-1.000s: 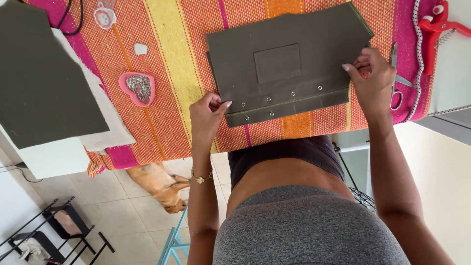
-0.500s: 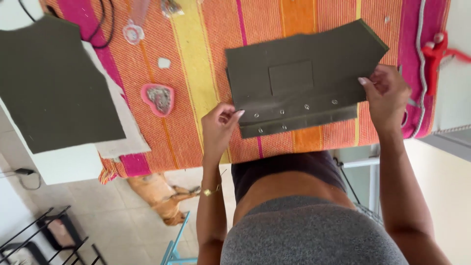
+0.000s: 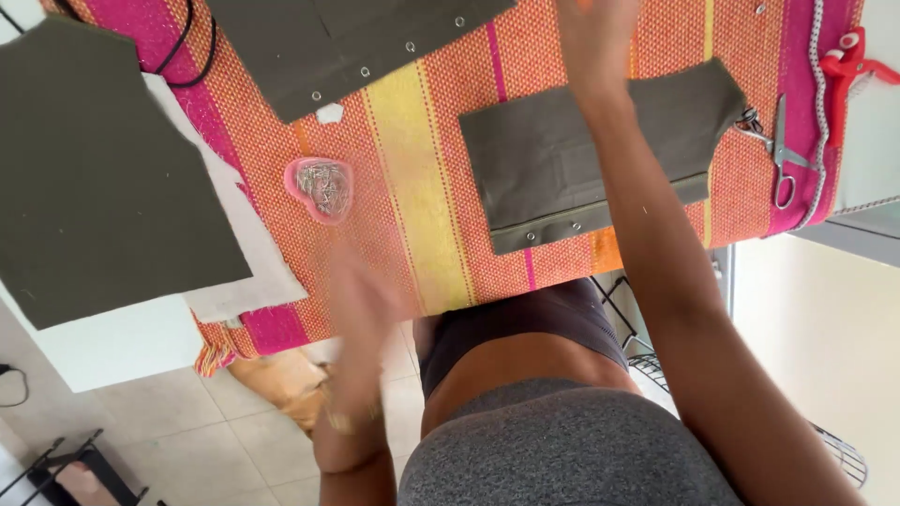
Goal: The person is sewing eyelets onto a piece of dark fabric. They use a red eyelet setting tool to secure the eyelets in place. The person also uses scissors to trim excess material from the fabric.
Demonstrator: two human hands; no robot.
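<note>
The right hand point(image 3: 595, 37) reached past the fabric point(image 3: 591, 159) at the table's point(image 3: 422, 234) near edge, holding nothing. The blurred left hand point(image 3: 361, 290) hung off that edge, grip unclear.

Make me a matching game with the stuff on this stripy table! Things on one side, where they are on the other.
Things:
1. heart-shaped pin dish
2. scissors
3. olive fabric piece with snaps
4. red clamp

Places:
A. under the right forearm
B. at the table's far right corner
C. on the pink stripe at the right
D. left of the yellow stripe

Pairs: 1-D, 2-C, 3-A, 4-B
</note>
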